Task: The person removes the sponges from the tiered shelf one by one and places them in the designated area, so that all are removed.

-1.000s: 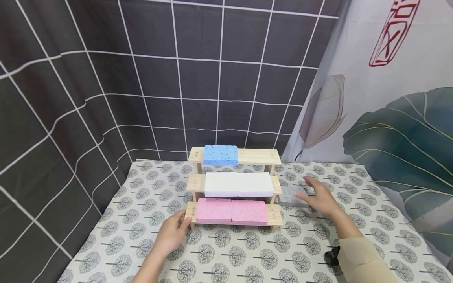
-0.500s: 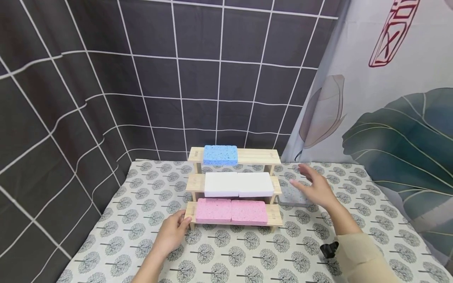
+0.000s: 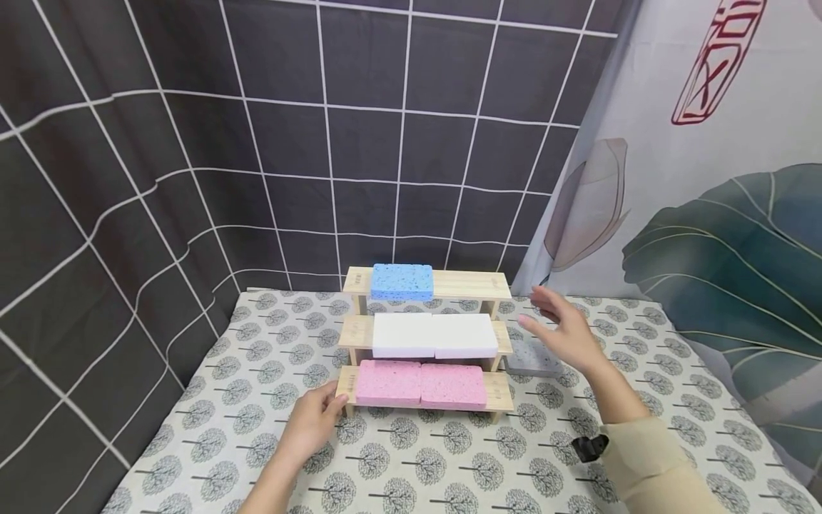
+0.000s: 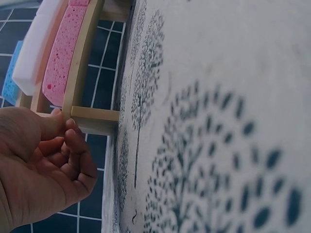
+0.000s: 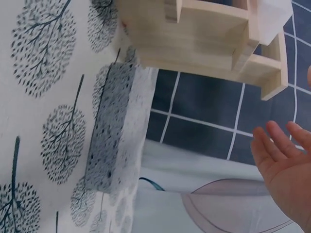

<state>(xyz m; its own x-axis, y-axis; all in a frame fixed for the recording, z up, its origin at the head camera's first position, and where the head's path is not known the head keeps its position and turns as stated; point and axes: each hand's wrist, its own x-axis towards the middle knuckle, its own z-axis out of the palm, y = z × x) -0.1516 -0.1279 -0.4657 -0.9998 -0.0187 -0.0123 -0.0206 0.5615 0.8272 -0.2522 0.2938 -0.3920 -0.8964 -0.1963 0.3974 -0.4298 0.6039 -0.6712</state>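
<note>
Wooden rack (image 3: 472, 284) pinched by left hand (image 3: 310, 422), right hand (image 3: 568, 334) held spread near gray sponge (image 3: 530, 361), pink sponges (image 3: 388, 383), white blocks (image 3: 403, 334), blue sponge (image 3: 402, 281) set front to back on rack

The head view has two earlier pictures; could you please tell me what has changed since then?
The right hand has moved up and left in the picture, off the gray sponge, and holds nothing. The left hand still grips the shelf; the sponge and the blue, white and pink blocks stayed put.
</note>
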